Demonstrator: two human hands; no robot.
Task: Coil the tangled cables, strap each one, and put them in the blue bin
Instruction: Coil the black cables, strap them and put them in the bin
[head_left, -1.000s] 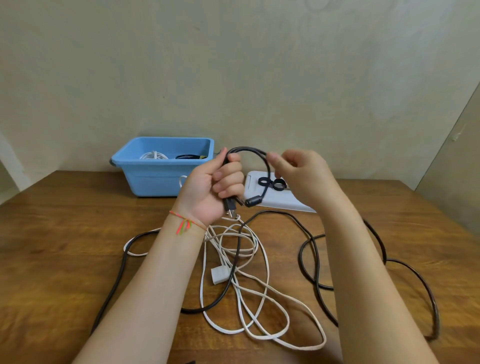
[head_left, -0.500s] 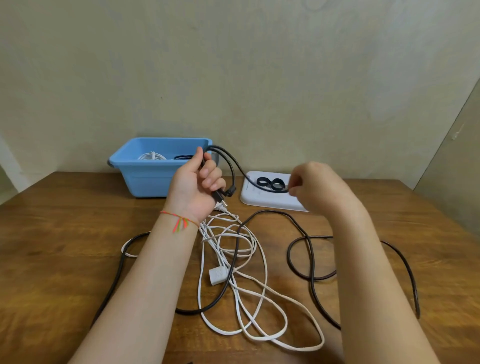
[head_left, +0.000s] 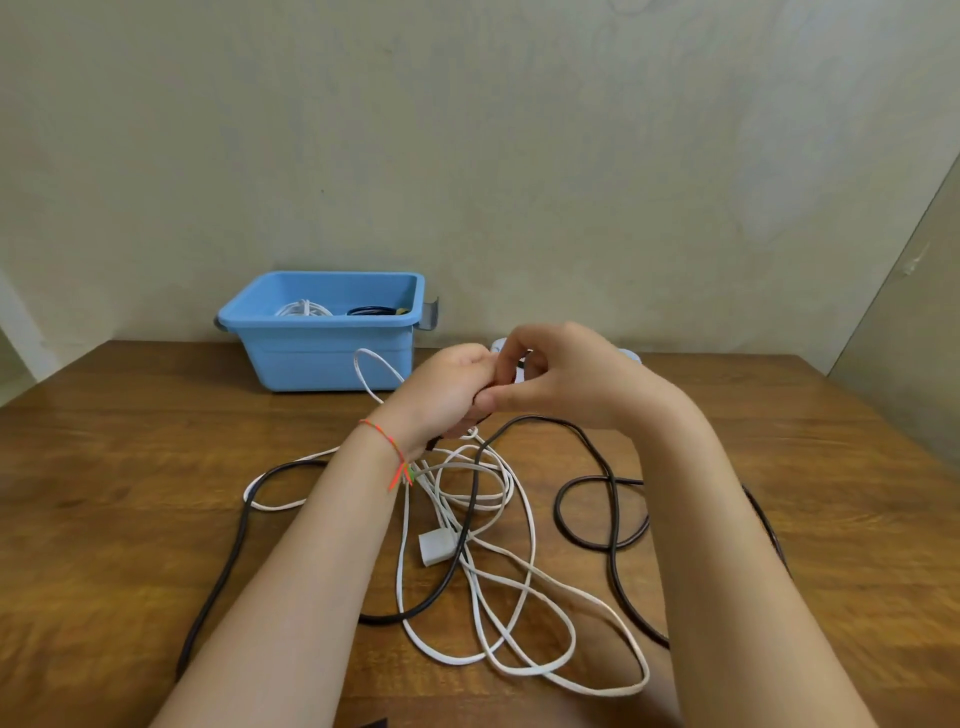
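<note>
A black cable (head_left: 236, 551) starts at the far left of the wooden table (head_left: 114, 467), running up from the near edge, bending into a loop beside the left forearm and passing under it; a thin white cable (head_left: 524, 597) lies tangled with it in the middle, spread in several loose loops toward the near edge, with a white rectangular plug (head_left: 435, 546) lying among the strands. Behind, against the wall, sits the blue bin (head_left: 332, 358); inside it a coiled white cable (head_left: 304, 309) lies at the left and a coiled black cable (head_left: 371, 310) at the right; a grey handle (head_left: 431, 313) juts from its right end. One white loop rises in front of the bin wall toward the left hand (head_left: 447, 395); that hand, with a red and orange thread bracelet (head_left: 395, 452) on its wrist, is raised above the tangle, its fingers curled shut round strands that emerge beneath it, though which strands cannot be told exactly. The right hand (head_left: 561, 379) meets it, thumb and fingers bent and pressed against the left hand's knuckles; whether they pinch the black cable is hidden. A white tray (head_left: 626, 355) peeks out behind the right hand; further right the black cable forms a crossed loop on the table and passes under the right forearm.
</note>
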